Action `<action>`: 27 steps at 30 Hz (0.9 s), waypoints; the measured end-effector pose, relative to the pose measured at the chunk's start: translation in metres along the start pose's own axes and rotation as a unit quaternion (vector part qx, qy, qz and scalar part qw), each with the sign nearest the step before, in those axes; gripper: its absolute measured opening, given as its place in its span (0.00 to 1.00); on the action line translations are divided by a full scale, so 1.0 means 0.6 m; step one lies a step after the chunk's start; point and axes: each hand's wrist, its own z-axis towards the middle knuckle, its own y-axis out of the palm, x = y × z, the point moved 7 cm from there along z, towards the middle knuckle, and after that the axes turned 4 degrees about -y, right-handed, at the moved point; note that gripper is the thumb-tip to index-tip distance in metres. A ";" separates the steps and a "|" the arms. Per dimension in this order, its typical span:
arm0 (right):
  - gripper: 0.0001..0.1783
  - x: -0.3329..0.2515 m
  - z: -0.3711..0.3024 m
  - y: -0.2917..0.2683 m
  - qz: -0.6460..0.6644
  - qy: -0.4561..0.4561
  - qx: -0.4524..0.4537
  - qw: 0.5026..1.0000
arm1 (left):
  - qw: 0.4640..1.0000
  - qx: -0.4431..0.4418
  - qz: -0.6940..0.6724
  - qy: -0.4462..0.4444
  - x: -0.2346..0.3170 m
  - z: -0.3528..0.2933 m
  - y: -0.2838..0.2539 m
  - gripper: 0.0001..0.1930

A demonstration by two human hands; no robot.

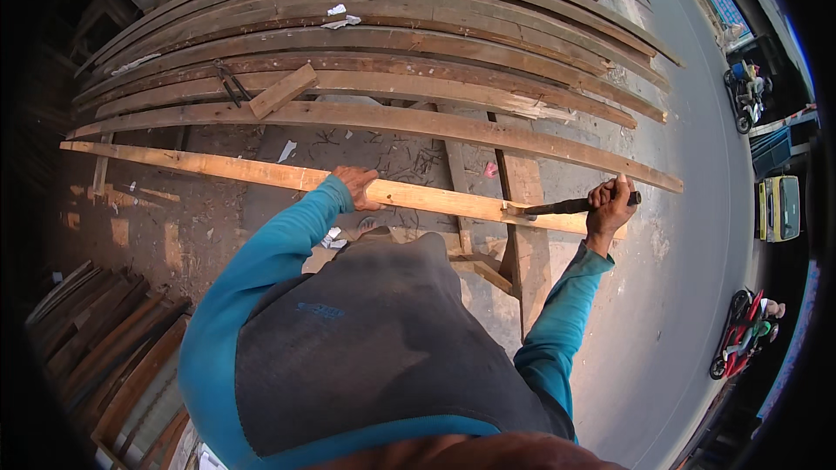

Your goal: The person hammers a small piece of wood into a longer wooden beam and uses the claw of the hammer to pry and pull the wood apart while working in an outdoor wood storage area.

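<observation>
- My two hands are well apart, each clamped on something of its own.
- My left hand [357,188] is closed around the long, pale, square-edged wooden beam [444,200], which lies crosswise before me, running far past that hand to the left.
- My right hand [608,209] is wrapped around the dark handle of a hammer-like metal tool [564,207], near the beam's right end; I cannot tell whether those knuckles touch the wood.
- The tool points left, toward my other hand, its metal head at the beam's upper face, between my two hands.
- Under the beam's right part stands a broad brown wooden support [528,252].
- Just beyond the beam runs a long, weathered brown plank [409,122], roughly alongside it.
- Further off, a short, light-brown wooden block [283,91] lies beside dark metal pincers [230,83], among rows of long grey-brown boards [392,2].
- Over to my right stretches a grey paved road [688,235], with a red motorcycle [736,344] and a yellow vehicle [780,209].
</observation>
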 end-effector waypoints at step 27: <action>0.17 0.006 0.027 -0.062 0.024 -0.073 0.082 0.994 | 0.999 0.015 0.038 0.006 0.054 0.028 0.007 0.38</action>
